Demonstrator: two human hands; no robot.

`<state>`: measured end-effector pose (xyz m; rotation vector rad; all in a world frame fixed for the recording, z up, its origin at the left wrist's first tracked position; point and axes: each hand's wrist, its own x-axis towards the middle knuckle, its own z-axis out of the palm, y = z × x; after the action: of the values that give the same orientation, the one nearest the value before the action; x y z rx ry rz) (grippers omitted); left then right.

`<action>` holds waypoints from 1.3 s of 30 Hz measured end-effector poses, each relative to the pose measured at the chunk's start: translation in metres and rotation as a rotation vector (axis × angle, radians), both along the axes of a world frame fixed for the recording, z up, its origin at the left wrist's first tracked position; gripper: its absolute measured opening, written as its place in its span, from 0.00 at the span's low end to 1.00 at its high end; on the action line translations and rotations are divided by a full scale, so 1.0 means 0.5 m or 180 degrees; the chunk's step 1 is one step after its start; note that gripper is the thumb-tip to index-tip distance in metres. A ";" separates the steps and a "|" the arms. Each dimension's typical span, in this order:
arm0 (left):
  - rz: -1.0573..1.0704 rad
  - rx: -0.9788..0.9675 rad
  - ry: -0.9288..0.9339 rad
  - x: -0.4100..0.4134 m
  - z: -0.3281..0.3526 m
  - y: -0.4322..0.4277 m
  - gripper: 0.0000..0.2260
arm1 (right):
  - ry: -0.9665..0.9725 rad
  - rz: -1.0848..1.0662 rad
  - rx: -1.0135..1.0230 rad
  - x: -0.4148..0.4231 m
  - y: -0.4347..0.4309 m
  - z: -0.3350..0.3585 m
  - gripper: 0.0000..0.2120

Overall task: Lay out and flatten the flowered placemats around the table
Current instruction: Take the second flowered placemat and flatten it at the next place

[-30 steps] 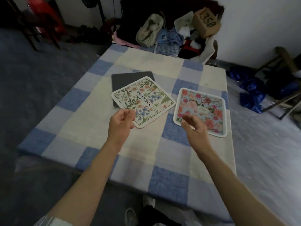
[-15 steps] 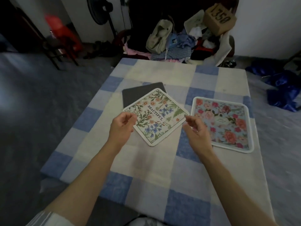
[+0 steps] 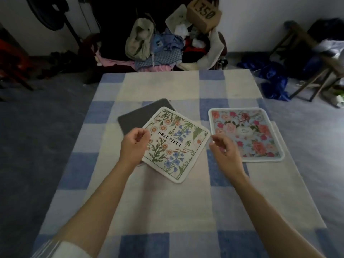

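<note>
A white placemat with wildflowers and the word BEAUTIFUL lies turned at an angle on the checked tablecloth. It overlaps a plain grey mat behind it. A pink rose placemat lies flat to the right. My left hand hovers over the white mat's left corner, fingers loosely curled, holding nothing that I can see. My right hand hangs between the two flowered mats, fingers also loosely curled and empty.
Beyond the table's far edge sits a heap of clothes with a cardboard box on top. A fan stands at the back left. At the right are a wooden chair and blue fabric.
My head has turned to face the table squarely. Both hands have moved forward a little, to either side of the white mat. The mats have not shifted on the cloth.
</note>
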<state>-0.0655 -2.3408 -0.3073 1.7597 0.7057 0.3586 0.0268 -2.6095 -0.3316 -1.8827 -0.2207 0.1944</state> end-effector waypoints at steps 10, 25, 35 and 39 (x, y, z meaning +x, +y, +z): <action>-0.0692 -0.0077 0.0104 0.085 -0.052 0.129 0.02 | 0.0055 -0.0557 -0.0348 -0.024 0.120 -0.021 0.11; -0.1380 0.0546 0.0212 0.355 -0.141 0.152 0.03 | 0.0334 -0.0824 -0.0732 0.173 0.164 -0.115 0.14; -0.2253 0.1672 0.0425 0.486 -0.239 0.140 0.10 | 0.0078 -0.0401 -0.1685 0.257 0.184 -0.217 0.18; -0.2668 0.2449 0.0525 0.517 -0.270 0.157 0.15 | 0.0033 -0.0291 -0.2073 0.274 0.197 -0.229 0.20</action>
<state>0.1932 -2.2623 -0.4421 2.6442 -0.1531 -0.1275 0.1639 -2.5111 -0.4460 -2.5312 -0.0628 0.2314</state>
